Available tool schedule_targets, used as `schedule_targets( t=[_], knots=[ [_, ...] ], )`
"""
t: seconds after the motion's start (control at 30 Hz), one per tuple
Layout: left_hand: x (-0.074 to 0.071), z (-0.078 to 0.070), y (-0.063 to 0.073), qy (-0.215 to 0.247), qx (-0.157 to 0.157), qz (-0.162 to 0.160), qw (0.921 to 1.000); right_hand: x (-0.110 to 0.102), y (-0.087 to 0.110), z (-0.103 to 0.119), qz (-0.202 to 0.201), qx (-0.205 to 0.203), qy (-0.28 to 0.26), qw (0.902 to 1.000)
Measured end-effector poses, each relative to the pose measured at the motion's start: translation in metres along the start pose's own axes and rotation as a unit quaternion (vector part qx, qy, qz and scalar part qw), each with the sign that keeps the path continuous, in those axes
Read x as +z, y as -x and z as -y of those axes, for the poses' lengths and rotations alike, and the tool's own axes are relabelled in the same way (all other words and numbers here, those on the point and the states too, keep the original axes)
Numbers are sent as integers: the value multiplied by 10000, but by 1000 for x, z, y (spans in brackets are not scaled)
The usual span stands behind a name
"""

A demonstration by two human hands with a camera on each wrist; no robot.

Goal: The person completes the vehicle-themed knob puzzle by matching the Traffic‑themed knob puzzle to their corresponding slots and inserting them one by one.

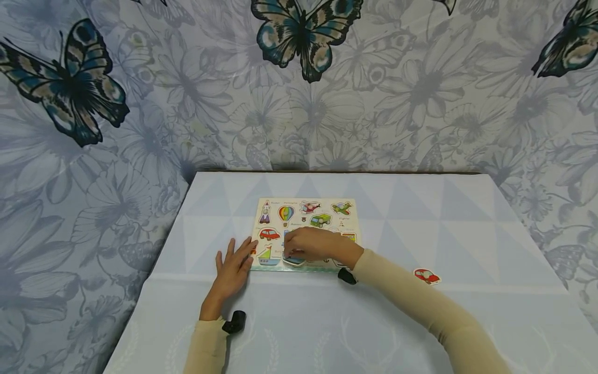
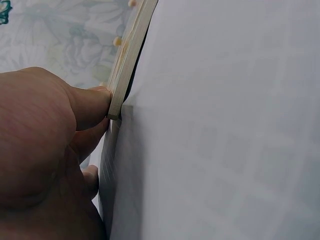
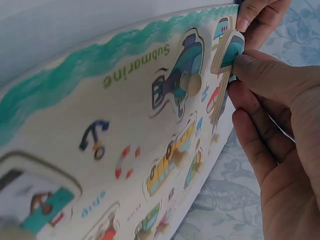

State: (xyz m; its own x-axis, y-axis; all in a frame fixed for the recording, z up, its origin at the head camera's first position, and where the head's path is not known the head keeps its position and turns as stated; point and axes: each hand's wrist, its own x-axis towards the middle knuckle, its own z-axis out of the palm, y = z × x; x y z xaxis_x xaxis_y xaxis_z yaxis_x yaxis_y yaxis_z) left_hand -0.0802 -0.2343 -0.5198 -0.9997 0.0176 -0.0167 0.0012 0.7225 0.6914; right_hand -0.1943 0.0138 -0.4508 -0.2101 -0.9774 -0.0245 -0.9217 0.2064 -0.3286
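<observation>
A wooden peg puzzle board (image 1: 275, 206) with vehicle pictures lies on the table. My right hand (image 1: 310, 244) reaches over its lower middle. Between thumb and fingers it pinches a thick wooden puzzle piece (image 3: 232, 54), bluish-teal with a pale edge, tilted against the board; its picture is mostly hidden. With fingers spread, my left hand (image 1: 233, 272) rests at the board's left edge. In the left wrist view, the left thumb (image 2: 92, 107) touches the board's edge (image 2: 131, 60). A purple submarine piece (image 3: 187, 67) with a round peg sits in the board near my right hand.
A loose red car piece (image 1: 427, 276) lies on the table, right of the board and beyond the right sleeve (image 1: 420, 306). The patterned tablecloth (image 1: 420, 208) extends to a wall with butterfly prints (image 1: 308, 36). Black straps' devices (image 1: 235, 322) sit at the wrists.
</observation>
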Motion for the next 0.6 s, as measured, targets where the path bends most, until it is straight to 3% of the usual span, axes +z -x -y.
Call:
schedule_targets(
  t=[0.2, 0.6],
  knots=[
    [-1, -1, 0, 16, -19, -24, 10000, 6, -16, 2, 221, 88, 69, 9997],
    [-2, -2, 3, 29, 139, -64, 9999, 9, -47, 10, 301, -65, 286, 9991]
  ],
)
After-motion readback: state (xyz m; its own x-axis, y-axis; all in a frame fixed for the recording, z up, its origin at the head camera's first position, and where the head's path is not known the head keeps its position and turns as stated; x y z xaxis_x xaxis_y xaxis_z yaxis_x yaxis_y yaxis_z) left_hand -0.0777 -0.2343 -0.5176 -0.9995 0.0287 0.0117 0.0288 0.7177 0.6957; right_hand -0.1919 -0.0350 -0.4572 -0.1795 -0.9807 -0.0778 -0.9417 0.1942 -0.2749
